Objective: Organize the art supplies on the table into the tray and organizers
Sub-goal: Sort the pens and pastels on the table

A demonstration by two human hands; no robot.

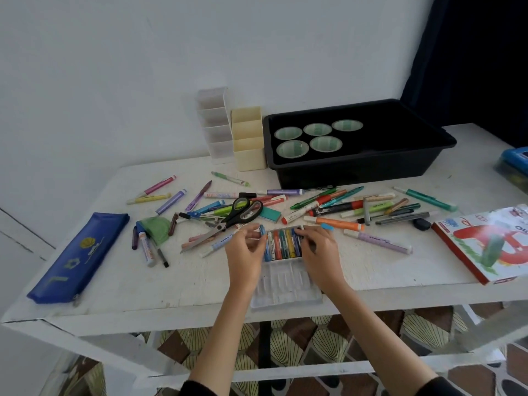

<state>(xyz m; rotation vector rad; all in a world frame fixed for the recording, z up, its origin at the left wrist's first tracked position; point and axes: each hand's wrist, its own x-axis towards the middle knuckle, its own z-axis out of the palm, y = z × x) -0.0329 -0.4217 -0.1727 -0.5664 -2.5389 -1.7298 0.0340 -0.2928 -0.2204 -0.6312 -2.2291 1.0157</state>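
A row of coloured crayons (281, 244) lies in the far half of a clear plastic crayon insert (285, 284) near the table's front edge. My left hand (246, 252) is at the row's left end, its fingertips pinching a blue crayon (263, 234). My right hand (321, 250) is at the row's right end, fingers curled over the dark crayons there. At the back stands the black tray (357, 164) holding several green cups (325, 144), with a cream organizer (248, 141) and a clear organizer (215, 124) to its left.
Markers and pens (354, 208) are scattered across the table's middle, with black-handled scissors (238, 214) among them. A blue pencil case (78, 252) lies at the left, a red crayon box (485, 244) at the right, and a blue object (514, 160) at the far right edge.
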